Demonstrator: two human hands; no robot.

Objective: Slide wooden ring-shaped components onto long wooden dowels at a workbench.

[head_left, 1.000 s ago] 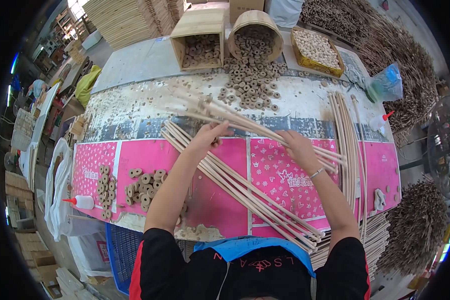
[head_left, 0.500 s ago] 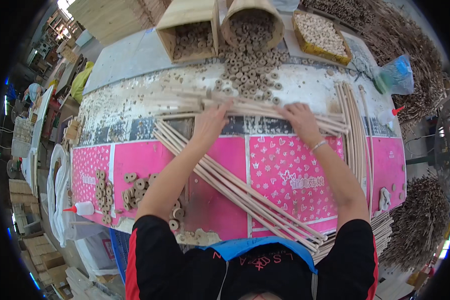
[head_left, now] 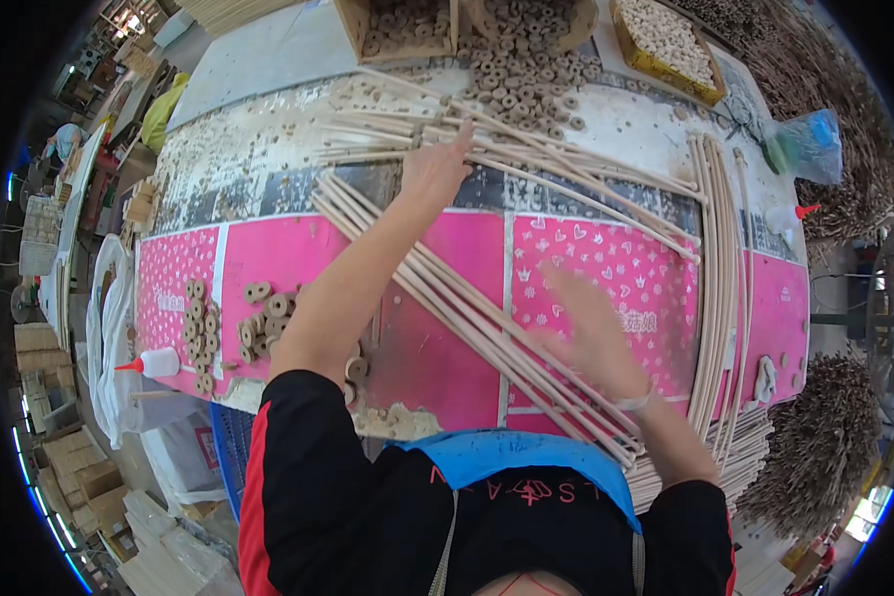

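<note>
The left hand [head_left: 433,171] presses loosely spread fingers [head_left: 459,139] onto the fanned wooden sticks [head_left: 526,164]; the right hand [head_left: 591,333], blurred, hovers open-fingered above the diagonal stick bundle [head_left: 447,293].

A craft workshop. The worktop [head_left: 268,169] is paint-stained, partly covered by a pink sheet [head_left: 586,278], and strewn with long wooden rods [head_left: 487,318] and small wooden rings [head_left: 526,74]. Boxes [head_left: 397,25] and a tray [head_left: 666,40] hold more parts, a glue bottle [head_left: 149,364] lies at the edge, and stick bundles [head_left: 824,447] and stacked cartons [head_left: 79,477] crowd the floor around.
</note>
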